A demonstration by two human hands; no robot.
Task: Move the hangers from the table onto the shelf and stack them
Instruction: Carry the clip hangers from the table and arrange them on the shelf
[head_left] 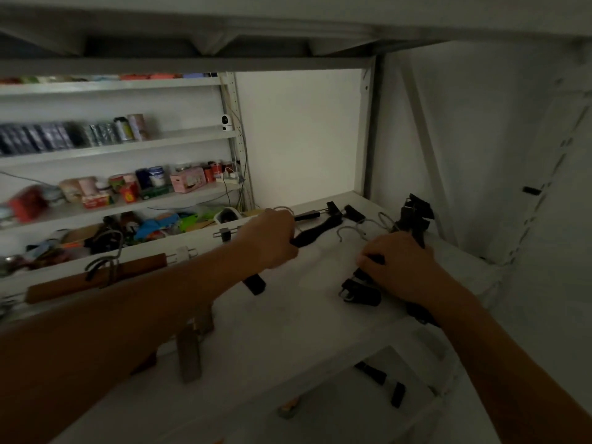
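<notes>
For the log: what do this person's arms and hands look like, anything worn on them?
The left hand and right hand are bare, no gloves. The left forearm and right forearm are bare too, with no sleeve in view. No watch, bracelet or ring shows, though the picture is dim and blurred.

Dim overall. Brightest area: far white wall panel (298,133). Near foreground lies in shadow. Motion blur affects far-left shelf items (73,136). Wide-angle distortion bends edges.

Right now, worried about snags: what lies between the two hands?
Head view: a wire hook on bare white shelf, between left hand and right hand.
</notes>
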